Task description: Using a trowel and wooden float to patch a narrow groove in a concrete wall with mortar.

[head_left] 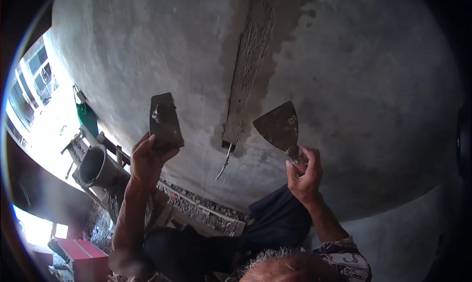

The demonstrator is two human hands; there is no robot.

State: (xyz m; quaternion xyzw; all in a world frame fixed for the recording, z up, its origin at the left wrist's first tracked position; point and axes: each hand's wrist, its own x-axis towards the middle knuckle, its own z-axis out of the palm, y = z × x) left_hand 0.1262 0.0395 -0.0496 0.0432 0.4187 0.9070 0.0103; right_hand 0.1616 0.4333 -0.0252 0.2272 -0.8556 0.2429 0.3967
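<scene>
My left hand point(145, 159) is closed round the lower end of a dark, flat rectangular piece point(162, 117), held upright with a wet, shiny patch on its face. I cannot make out its material. In my right hand point(306, 176) is a putty knife point(280, 125), gripped by the handle, its wide mortar-stained blade pointing up and left. Between the two hands, a strip of rough fresh mortar point(250, 61) runs up the grey wall point(182, 41), with damp, darker edges. A pale cable point(225, 161) sticks out of a dark hole at the strip's lower end. Both tools appear apart from the strip.
A grey bucket point(98, 166) sits at the left beside wooden pieces. Rubble point(196, 201) lies along the wall's foot. Something green point(87, 119) hangs near the bright opening at the far left. A red box with a pale stripe point(81, 255) stands at the lower left.
</scene>
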